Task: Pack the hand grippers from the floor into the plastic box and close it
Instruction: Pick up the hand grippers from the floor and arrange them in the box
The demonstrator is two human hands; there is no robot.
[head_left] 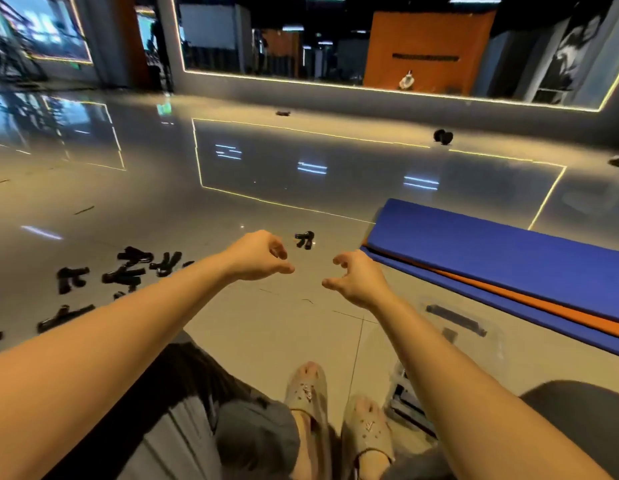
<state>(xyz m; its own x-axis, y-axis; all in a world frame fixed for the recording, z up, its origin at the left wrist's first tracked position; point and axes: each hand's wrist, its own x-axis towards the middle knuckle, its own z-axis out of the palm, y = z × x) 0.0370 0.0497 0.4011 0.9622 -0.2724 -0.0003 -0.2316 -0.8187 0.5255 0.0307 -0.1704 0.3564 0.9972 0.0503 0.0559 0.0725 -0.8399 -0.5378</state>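
From the head view, I am holding both arms out over the floor [273, 327]. My left hand [257, 256] and right hand [356, 277] are hanging loosely curled, thumbs near fingertips, gripping nothing.

The lone hand gripper [304, 240] is lying just beyond and between my hands, a little nearer the left one. It is too small for me to tell its long axis. The main cluster of hand grippers [128, 268] is lying well off to my left, handles pointing every way, so my left hand is the one nearer. I am counting about seven there, eight with the lone one, though blur is making the count uncertain.

One plastic box [481, 341] is sitting on my right, clear-walled, partly hidden under my right forearm and just beside the folded blue and orange mats [491, 244]. I cannot tell whether it is lidded. The grippers are all on the floor, none visibly in the box — I judge the packing barely started.
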